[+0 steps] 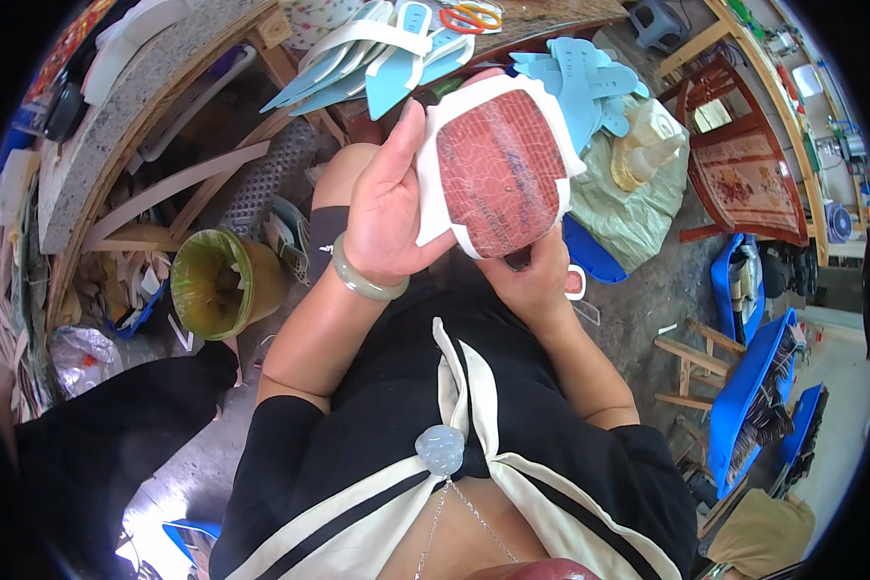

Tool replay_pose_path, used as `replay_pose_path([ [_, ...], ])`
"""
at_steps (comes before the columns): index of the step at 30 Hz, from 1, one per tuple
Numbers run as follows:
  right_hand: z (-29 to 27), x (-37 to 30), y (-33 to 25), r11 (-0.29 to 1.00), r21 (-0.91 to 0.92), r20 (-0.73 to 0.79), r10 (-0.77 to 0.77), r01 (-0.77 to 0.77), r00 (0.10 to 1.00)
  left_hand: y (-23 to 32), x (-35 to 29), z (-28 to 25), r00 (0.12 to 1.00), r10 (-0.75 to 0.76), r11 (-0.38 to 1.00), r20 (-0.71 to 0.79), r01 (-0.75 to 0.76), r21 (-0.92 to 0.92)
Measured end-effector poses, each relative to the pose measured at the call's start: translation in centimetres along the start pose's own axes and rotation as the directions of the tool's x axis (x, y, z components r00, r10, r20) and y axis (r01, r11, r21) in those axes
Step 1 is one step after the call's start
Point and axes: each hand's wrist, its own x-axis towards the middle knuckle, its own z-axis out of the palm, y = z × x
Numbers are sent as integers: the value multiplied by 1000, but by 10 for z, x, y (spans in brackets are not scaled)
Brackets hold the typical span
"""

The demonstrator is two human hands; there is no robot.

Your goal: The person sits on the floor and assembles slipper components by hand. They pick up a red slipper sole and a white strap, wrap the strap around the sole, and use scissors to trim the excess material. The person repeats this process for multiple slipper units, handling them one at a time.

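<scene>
Both of my hands hold up a flat panel (pixel 505 174) with a reddish-brown, crocodile-patterned face and notched white edging. My left hand (pixel 387 208), with a pale bangle at the wrist, grips its left side; the thumb points up along the edge and most fingers are hidden behind. At the lower edge, the bent fingers of my right hand (pixel 535 275) pinch the panel near its right corner. Beyond it lies a stack of light-blue and white cut pieces (pixel 358 63). More light-blue pieces (pixel 580 82) sit to the right.
Orange-handled scissors (pixel 471 17) rest on the far table. A squeeze bottle (pixel 652 155) stands on a pale green sheet (pixel 628 217) at the right. A yellow-green lined bin (pixel 224 283) is at the left, below a stone-topped bench (pixel 130 106). A wooden chair (pixel 744 155) and blue trays (pixel 749 406) are farther right.
</scene>
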Motion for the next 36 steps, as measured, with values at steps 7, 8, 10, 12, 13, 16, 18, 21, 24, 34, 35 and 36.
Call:
replay_pose_path([
  [7, 4, -1, 6, 998, 57, -18, -16, 17, 1000, 1, -3, -7, 988, 1, 989, 153, 21, -147],
  [8, 3, -1, 5, 997, 81, -1, 11, -11, 1000, 1, -2, -9, 979, 4, 985, 203, 31, -168],
  [10, 3, -1, 4, 995, 99, 9, 32, -33, 999, 0, -4, -7, 987, -2, 989, 163, 26, -143],
  [12, 2, 0, 1, 996, 86, -7, 22, -21, 1000, 1, -5, -3, 996, -21, 997, 89, 28, -76],
  [13, 2, 1, 0, 997, 81, -8, 15, -14, 1000, 1, -6, -4, 996, -12, 999, 94, 16, -37],
  [16, 1, 4, -4, 999, 44, -21, -30, 31, 999, 2, -8, -7, 996, 23, 998, 86, -28, 56],
  [18, -1, 7, -5, 995, -11, -41, -95, 95, 995, 1, -11, -6, 997, 63, 994, 49, -67, 84],
  [21, -9, 3, -1, 994, -99, 68, -32, 39, 997, 3, -10, 2, 990, 57, 960, -132, -18, 279],
  [24, -14, 11, 6, 979, -162, 92, -109, 123, 990, 6, -8, 5, 980, 59, 949, -193, 5, 314],
  [34, -29, 42, 15, 935, -271, 257, -158, 228, 954, 18, -8, -12, 928, 201, 809, -315, 25, 587],
  [35, -28, 45, 15, 943, -249, 233, -162, 220, 959, 20, -7, -12, 924, 221, 758, -312, 39, 652],
  [36, -26, 46, 15, 951, -227, 209, -165, 212, 964, 22, -7, -13, 921, 240, 701, -308, 55, 711],
])
